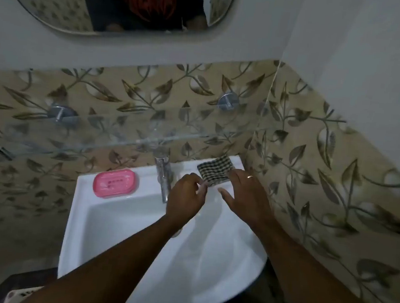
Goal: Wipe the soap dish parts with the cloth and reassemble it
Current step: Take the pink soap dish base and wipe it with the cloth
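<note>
Leaf-patterned beige tiles [150, 103] back a white ceramic sink [120, 217]. Closed pink oval plastic soap dish [116, 182] lies lengthwise along its left ledge. Left hand [185, 196] pinches the black-and-white checked cloth [214, 170]; right hand [246, 194] hovers spread, empty.

Home bathroom, washbasin corner. White ceramic sink [106, 218] fixed against wall, chrome tap [164, 179] at its back edge. Rounded mirror [61, 6] above, on plain white upper wall. Lower wall clad in beige tiles with leaf-and-vine pattern [314, 161], meeting at corner on right. Glass shelf [98, 137] on round chrome mounts [227, 100] between mirror and sink. Pink soap dish [115, 182] on sink ledge left of tap; checked cloth [215, 170] on ledge at right.
</note>
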### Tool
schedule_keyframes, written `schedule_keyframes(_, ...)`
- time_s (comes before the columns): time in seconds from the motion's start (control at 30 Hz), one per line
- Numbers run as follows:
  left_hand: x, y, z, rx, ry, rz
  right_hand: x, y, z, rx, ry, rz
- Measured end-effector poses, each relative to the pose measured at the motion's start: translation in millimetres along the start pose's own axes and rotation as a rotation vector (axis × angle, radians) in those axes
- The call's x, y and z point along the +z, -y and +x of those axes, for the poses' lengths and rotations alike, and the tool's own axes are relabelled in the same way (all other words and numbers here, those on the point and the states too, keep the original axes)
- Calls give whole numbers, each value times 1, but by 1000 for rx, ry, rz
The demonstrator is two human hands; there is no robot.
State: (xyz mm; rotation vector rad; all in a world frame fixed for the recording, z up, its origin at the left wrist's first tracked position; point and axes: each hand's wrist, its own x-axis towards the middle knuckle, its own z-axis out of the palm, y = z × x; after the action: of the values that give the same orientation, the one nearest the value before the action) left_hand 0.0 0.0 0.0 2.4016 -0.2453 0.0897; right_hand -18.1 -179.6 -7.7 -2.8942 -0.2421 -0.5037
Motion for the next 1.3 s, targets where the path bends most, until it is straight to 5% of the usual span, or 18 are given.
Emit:
schedule_keyframes(0.27,46,-2,52,-713,104,-439,70,-23,21,33,155,-24)
schedule_keyframes(0.5,74,6,75,-924,91,-611,97,-28,26,-16,97,-2)
schedule_keyframes(0.7,55,-11,69,-946,66,-820,95,-30,26,-86,-89,25)
schedule_keyframes(0.83,18,-23,54,-933,187,-957,65,-5,24,-97,-133,145)
schedule_keyframes(1.03,-55,-8,22,-685,325,-816,28,48,8,166,16,540)
schedule_keyframes(1.17,-105,42,-2,-483,75,-652,7,88,1,364,58,788)
schedule_keyframes(1.3,-135,115,-7,-408,-159,-248,3,122,-4,481,116,951)
